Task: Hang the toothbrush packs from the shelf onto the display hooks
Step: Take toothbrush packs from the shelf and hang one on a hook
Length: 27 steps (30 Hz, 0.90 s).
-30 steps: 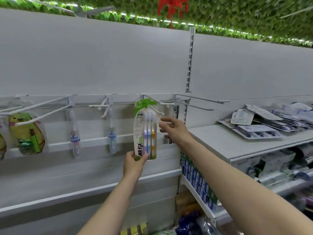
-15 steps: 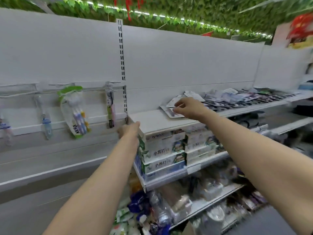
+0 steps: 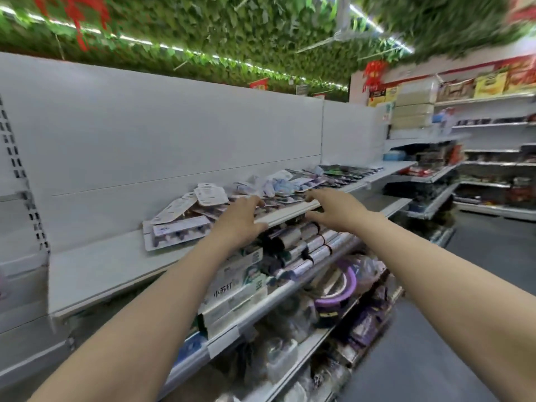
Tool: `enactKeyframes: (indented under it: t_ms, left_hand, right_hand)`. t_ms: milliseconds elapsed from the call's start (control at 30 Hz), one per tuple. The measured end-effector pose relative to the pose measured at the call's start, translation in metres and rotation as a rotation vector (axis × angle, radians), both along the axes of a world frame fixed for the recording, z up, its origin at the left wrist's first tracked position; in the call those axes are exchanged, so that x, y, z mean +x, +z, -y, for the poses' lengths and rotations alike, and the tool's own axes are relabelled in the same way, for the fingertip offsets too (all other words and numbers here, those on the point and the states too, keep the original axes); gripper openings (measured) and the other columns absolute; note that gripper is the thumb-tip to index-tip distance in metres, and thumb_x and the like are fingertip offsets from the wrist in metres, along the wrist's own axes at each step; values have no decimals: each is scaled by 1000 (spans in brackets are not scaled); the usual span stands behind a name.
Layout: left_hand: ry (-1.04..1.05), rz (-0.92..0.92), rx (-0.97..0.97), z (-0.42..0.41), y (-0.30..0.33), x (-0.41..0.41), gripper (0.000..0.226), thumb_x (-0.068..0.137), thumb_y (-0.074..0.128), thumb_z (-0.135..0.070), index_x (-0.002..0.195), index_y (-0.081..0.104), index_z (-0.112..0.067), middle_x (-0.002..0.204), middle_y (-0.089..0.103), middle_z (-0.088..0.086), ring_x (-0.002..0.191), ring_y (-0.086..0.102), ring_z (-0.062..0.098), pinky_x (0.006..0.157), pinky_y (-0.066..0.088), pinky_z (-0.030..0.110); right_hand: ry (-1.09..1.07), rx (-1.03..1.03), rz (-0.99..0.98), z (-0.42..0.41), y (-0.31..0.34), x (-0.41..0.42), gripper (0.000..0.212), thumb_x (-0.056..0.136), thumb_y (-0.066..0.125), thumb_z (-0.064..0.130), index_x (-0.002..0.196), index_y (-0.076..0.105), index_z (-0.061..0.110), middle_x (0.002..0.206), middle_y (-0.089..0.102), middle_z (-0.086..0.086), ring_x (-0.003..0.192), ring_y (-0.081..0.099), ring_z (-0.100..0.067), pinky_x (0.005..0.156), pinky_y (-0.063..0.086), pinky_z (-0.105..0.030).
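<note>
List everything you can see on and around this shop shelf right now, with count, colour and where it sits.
toothbrush packs: many, count unclear, white and purple, piled along the top shelf
top shelf: one, white, bare at its near end
toothpaste boxes: several, white and green, on the shelf below
silvery rolls: several, under the top shelf, right of the boxes
purple ring: one, lower shelf
leaf ceiling: green, overhead
left hand: open, over the packs at the shelf edge
right hand: open, at the shelf edge, holding nothing
</note>
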<state>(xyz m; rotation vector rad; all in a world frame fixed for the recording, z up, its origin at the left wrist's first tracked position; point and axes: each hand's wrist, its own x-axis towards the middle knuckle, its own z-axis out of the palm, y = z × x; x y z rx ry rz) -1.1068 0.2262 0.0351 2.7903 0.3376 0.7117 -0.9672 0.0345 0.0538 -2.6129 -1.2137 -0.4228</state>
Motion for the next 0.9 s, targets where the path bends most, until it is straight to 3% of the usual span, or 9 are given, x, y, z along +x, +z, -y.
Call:
enactKeyframes:
  t_ms: [300, 533, 900]
  left_hand:
    - [-216, -105, 102, 33, -19, 214, 55, 89, 63, -46, 136, 46, -24, 139, 49, 5, 125, 49, 24, 100, 45, 41]
    - [-304, -80, 120, 48, -7, 372, 53, 92, 60, -44, 137, 45, -21, 138, 50, 5, 123, 52, 25, 97, 47, 40]
    - [-283, -125, 213, 99, -26, 562, 53, 93, 59, -48, 137, 44, -24, 141, 48, 3, 127, 49, 24, 101, 44, 40]
  right_hand:
    - [-174, -16, 7, 52, -16, 162, 52, 97, 57, 47, 142, 49, 21, 145, 51, -2, 131, 48, -23, 103, 46, -42]
    - [-259, -50, -11, 81, 0, 297, 54, 97, 58, 45, 146, 44, 26, 151, 45, 1, 137, 43, -19, 108, 43, -40]
    - [-223, 12, -48, 143, -34, 491, 54, 97, 59, 44, 146, 45, 27, 151, 44, 3, 131, 49, -18, 104, 44, -35]
